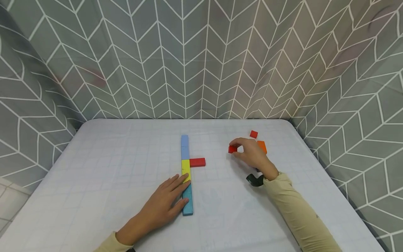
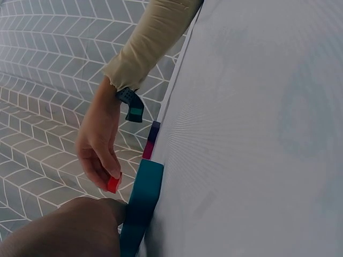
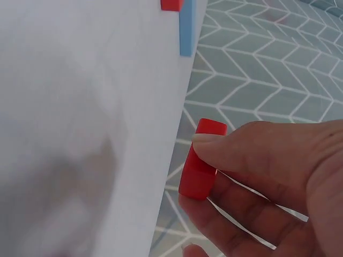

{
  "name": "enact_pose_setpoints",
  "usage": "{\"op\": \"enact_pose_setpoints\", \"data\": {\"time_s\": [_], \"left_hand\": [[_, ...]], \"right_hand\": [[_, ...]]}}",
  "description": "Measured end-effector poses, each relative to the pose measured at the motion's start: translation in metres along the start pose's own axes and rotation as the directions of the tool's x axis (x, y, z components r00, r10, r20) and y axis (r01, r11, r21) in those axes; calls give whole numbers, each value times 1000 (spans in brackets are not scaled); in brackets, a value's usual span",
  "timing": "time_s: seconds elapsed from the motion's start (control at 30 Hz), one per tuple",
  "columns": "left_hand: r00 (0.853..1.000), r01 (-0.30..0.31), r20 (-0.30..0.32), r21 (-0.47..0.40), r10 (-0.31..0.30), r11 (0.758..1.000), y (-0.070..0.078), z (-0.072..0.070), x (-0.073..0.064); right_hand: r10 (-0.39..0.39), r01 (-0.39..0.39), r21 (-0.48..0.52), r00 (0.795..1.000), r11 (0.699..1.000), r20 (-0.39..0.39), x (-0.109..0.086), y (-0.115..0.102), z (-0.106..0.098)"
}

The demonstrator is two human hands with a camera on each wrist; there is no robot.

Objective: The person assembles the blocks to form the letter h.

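My right hand (image 1: 250, 152) pinches a small red block (image 1: 232, 149) between thumb and fingers. In the right wrist view that red block (image 3: 199, 179) appears longer than wide, the thumb laid across its face. A straight row of blocks lies on the table: light blue (image 1: 184, 147) at the far end, yellow (image 1: 185, 165) in the middle, teal (image 1: 188, 207) nearest. Another red block (image 1: 197, 162) extends rightward from beside the yellow one. My left hand (image 1: 162, 203) rests with extended fingers against the yellow and teal blocks, covering part of them.
Beyond the right hand lie a small red block (image 1: 253, 134) and an orange block (image 1: 262, 147), partly covered by that hand. A dark purple block (image 2: 154, 130) shows in the left wrist view. A patterned curtain (image 1: 201, 59) surrounds the white table (image 1: 126, 150) at the back and sides.
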State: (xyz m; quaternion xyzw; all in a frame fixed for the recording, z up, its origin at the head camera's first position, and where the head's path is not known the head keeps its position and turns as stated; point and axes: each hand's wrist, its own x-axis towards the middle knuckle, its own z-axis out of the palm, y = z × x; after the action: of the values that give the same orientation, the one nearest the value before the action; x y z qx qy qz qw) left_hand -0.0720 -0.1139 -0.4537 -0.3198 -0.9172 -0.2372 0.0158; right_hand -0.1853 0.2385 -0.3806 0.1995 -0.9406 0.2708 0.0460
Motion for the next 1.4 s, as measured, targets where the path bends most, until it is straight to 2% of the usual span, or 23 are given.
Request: {"op": "enact_pose_setpoints", "data": {"time_s": [0.27, 0.5, 0.73, 1.07, 1.4], "left_hand": [[1000, 6, -1, -3, -6, 1000, 0, 0, -1], [1000, 8, 0, -5, -8, 1000, 1, -1, 0], [1000, 7, 2, 2, -7, 1000, 0, 0, 0], [1000, 6, -5, 3, -6, 1000, 0, 0, 0], [1000, 8, 0, -4, -8, 1000, 2, -2, 0]], "right_hand": [[-32, 30, 35, 998, 999, 48, 7, -14, 11], [-7, 1, 70, 996, 998, 90, 10, -24, 21], [-54, 45, 95, 993, 994, 101, 11, -30, 33], [-83, 74, 74, 990, 994, 118, 14, -35, 44], [-72, 65, 53, 986, 997, 150, 15, -43, 51]]}}
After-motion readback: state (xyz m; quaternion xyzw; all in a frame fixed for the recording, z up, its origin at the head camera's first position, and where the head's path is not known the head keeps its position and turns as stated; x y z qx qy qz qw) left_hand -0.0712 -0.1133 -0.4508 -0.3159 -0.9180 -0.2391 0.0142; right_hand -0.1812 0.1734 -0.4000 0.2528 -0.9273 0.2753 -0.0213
